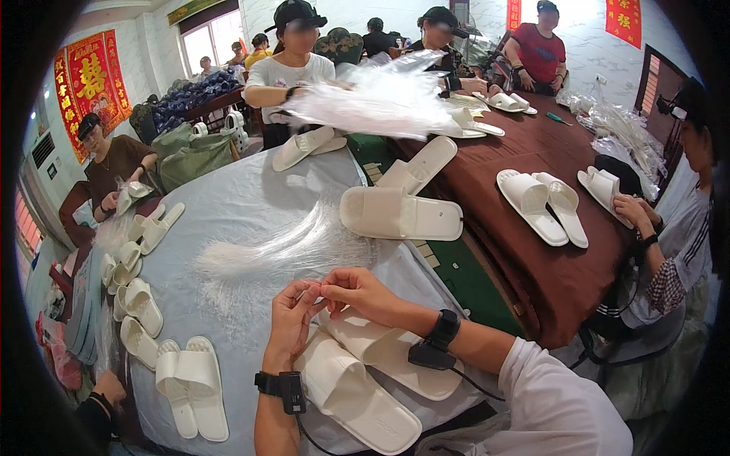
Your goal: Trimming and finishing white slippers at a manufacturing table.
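My left hand (293, 315) and my right hand (356, 292) meet fingertip to fingertip over the table. Thumbs and forefingers are pinched together; anything between them is too small or hidden to make out. Just beneath and in front of them lies a pair of white slide slippers, the nearer slipper (361, 399) overlapping the other slipper (414, 365). My hands partly cover their far ends. Beyond my hands a flat pile of transparent plastic bags (285, 247) spreads over the pale sheet. A black band with a small device sits on each of my wrists.
More white slippers (194, 384) run along the left of the grey-covered table (251, 182). One crossed pair (399, 213) bridges toward the brown-covered table (487, 182). Across from me a person (293, 76) handles a large bundle of plastic bags (372, 99). Other people work around both tables.
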Demonstrator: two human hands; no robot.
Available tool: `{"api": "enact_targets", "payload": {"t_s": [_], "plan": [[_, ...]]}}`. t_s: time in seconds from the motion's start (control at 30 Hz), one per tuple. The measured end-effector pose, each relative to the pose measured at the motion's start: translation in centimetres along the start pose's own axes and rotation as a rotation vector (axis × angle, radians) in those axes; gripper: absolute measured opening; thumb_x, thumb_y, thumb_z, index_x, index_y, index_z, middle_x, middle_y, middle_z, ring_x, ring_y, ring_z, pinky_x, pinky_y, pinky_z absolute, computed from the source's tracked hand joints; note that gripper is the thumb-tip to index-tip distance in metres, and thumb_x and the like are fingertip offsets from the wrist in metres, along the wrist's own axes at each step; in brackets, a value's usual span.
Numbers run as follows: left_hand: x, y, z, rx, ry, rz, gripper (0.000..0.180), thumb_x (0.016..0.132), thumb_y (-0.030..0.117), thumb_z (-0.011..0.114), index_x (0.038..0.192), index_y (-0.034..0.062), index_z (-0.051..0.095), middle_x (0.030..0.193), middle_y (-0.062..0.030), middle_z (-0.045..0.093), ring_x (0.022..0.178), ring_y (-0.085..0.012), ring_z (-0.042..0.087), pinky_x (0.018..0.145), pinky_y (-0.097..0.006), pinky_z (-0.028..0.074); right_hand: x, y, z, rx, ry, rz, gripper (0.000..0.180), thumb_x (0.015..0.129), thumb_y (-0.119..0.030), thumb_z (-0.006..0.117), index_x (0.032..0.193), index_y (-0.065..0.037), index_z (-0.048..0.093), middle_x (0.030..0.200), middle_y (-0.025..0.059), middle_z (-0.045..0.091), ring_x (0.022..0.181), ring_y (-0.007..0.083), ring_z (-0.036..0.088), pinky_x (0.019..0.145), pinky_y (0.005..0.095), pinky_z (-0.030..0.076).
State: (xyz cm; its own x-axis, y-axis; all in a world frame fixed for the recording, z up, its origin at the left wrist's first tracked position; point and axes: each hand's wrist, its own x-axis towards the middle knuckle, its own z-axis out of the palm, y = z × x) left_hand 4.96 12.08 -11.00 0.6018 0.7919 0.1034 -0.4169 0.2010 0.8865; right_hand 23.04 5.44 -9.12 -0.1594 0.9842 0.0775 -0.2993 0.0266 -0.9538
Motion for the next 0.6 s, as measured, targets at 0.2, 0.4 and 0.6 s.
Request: {"api": "enact_targets", "payload": {"t_s": [0.2, 0.4, 0.6], "plan": [[0.3, 0.1, 0.3, -0.116, 0.013, 0.026, 0.008, 0.101, 0.011, 0.065, 0.103, 0.0024, 0.065, 0.108, -0.0083, 0.069, 0.097, -0.0155, 0.067, 0.09, -0.032, 0.057, 0.1, 0.4, 0.1, -0.043, 0.017, -0.107, 0.021, 0.103, -0.02, 0.063, 0.11, 0.0, 0.065, 0.094, 0.0032, 0.069, 0.085, 0.0091, 0.064, 0.079, 0.0252, 0.053], [-0.2, 0.5, 0.0, 0.109, 0.049, 0.071, 0.015, 0.104, 0.017, 0.063, 0.106, 0.0018, 0.063, 0.104, -0.0054, 0.066, 0.096, -0.0141, 0.063, 0.09, -0.032, 0.053, 0.7, 0.8, 0.7, -0.109, 0.066, -0.057, 0.021, 0.102, -0.021, 0.064, 0.107, 0.0, 0.066, 0.095, 0.0025, 0.069, 0.089, 0.0101, 0.064, 0.081, 0.0257, 0.052], [0.9, -0.6, 0.4, 0.124, 0.103, 0.067, 0.017, 0.102, 0.015, 0.064, 0.11, 0.0003, 0.064, 0.103, -0.0046, 0.064, 0.095, -0.0138, 0.063, 0.09, -0.032, 0.055, -0.2, -0.2, -0.5, -0.259, 0.155, -0.022, 0.012, 0.097, -0.017, 0.063, 0.096, -0.005, 0.063, 0.09, 0.0002, 0.065, 0.085, 0.0101, 0.065, 0.075, 0.0254, 0.049]]}}
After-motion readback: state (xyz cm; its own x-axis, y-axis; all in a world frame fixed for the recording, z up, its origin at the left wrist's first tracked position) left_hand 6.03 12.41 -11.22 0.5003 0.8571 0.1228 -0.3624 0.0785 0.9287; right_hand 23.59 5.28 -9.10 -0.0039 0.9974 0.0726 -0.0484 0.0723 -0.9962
